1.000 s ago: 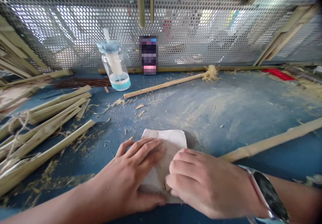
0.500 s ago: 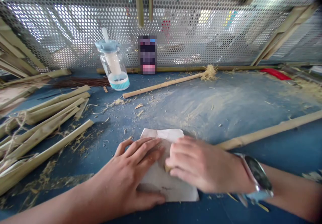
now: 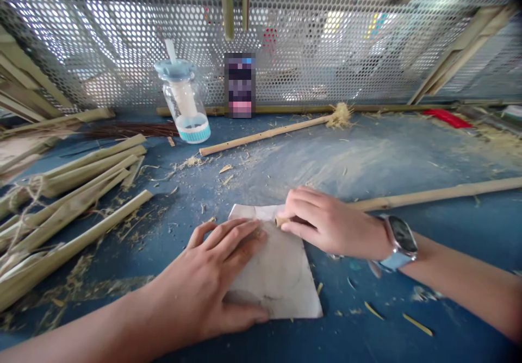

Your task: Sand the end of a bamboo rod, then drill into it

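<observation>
Head view. Your right hand (image 3: 326, 227) has drawn back from the middle of the sheet to its upper edge. Its fingers are curled almost closed, pinching a short bamboo piece (image 3: 280, 221), of which only the pale end shows, at the sheet's top edge. Your left hand (image 3: 207, 276) has not shifted: it lies flat and open, fingers spread, pressing on a creased pale sheet (image 3: 281, 281) and gripping nothing.

Change from the earlier frame: the sheet's middle and lower right, covered before, now lie bare, with faint fold lines showing. The sheet rests on the blue counter (image 3: 460, 308). Your wristwatch (image 3: 402, 243) has moved back with the right wrist, and yellow bamboo slivers (image 3: 416, 325) show beyond it, below the forearm.

Around this, a long bamboo pole (image 3: 432, 197) lies just beyond your right hand. Split bamboo strips (image 3: 69, 189) tied with twine (image 3: 24, 200) lie to the left among shavings. Farther off are a slim bamboo rod (image 3: 265, 137) with a frayed end, a clear bottle (image 3: 183, 102) with a blue lid, a pixelated upright object (image 3: 240, 85), and a perforated metal screen (image 3: 122, 26).
</observation>
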Available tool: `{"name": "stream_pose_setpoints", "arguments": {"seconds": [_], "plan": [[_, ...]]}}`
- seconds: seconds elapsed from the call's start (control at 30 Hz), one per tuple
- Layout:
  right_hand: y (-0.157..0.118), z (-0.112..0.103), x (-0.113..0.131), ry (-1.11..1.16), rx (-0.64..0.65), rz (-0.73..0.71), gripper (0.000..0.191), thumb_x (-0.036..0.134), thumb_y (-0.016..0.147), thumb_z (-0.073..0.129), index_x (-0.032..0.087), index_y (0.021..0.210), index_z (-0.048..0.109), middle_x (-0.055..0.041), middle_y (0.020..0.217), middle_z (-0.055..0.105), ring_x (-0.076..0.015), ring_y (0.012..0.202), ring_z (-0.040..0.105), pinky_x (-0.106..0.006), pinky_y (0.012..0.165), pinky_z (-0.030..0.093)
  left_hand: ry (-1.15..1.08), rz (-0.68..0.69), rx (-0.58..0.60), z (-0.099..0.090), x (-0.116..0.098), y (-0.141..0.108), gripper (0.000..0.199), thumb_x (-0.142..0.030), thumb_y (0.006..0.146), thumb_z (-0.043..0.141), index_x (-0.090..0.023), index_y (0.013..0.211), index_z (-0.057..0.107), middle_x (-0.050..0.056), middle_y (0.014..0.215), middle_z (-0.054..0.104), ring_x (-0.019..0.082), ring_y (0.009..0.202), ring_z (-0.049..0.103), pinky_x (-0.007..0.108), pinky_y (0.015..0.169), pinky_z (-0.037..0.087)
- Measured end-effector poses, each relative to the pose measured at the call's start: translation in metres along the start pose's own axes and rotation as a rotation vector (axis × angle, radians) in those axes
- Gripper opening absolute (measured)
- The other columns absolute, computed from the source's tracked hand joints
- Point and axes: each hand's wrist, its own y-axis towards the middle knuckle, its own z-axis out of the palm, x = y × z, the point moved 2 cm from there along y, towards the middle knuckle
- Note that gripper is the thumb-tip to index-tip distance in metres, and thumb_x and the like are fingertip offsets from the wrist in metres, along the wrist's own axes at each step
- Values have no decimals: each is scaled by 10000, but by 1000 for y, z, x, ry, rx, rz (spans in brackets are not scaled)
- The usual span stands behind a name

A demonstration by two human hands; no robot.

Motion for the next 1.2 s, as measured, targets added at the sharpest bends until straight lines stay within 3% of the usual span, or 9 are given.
{"name": "stream_pose_setpoints", "arguments": {"seconds": [0.2, 0.4, 0.47, 0.63, 0.83, 1.03, 1.2], "plan": [[-5, 9, 34, -14, 130, -171, 195, 191, 973, 491, 153, 806, 584, -23, 788, 560, -157, 755, 458, -304, 763, 422, -5, 7, 4, 0, 0, 1, 816, -709, 820, 563, -277, 1488, 380, 80, 1510, 438, 344, 1335, 430, 532, 1108, 272], [3, -2, -13, -8, 4, 27, 145, 170, 971, 502, 118, 882, 604, -55, 837, 577, -164, 812, 497, -312, 790, 447, 32, 8, 8, -1, -1, 0, 827, -703, 833, 552, -241, 1494, 367, 87, 1529, 409, 349, 1344, 416, 530, 1106, 267], [3, -2, -9, 16, 16, 25, 134, 168, 968, 508, 112, 896, 606, -58, 847, 580, -164, 830, 502, -316, 817, 449, 54, 14, 5, -1, -1, 0, 832, -710, 839, 537, -228, 1494, 363, 90, 1530, 407, 344, 1347, 414, 524, 1101, 273], [-3, 7, 25, 41, 139, -175, 132, 164, 964, 502, 126, 895, 607, -47, 853, 603, -164, 814, 494, -312, 842, 446, 102, 52, 4, -1, -1, 0, 801, -719, 850, 508, -228, 1472, 391, 86, 1520, 424, 330, 1350, 417, 511, 1081, 289], [2, 1, -7, -9, 15, -29, 137, 170, 972, 492, 101, 993, 609, -89, 919, 618, -180, 892, 525, -333, 860, 449, 154, 73, -92, 2, -1, -2, 832, -705, 864, 503, -161, 1477, 357, 118, 1498, 452, 318, 1332, 448, 498, 1078, 299], [2, 12, 26, 23, 118, -179, 104, 166, 955, 513, 126, 939, 607, -51, 890, 612, -164, 836, 502, -302, 856, 443, 94, 93, -127, 4, -1, -2, 840, -696, 836, 554, -152, 1453, 383, 119, 1462, 500, 292, 1330, 470, 443, 1098, 340], [5, 3, -11, -27, 15, -5, 123, 192, 976, 503, 123, 1002, 602, -76, 937, 633, -174, 896, 539, -337, 858, 446, 96, 66, -100, 3, -2, -1, 838, -676, 848, 557, -124, 1455, 389, 138, 1481, 472, 298, 1342, 463, 470, 1097, 372]]}}
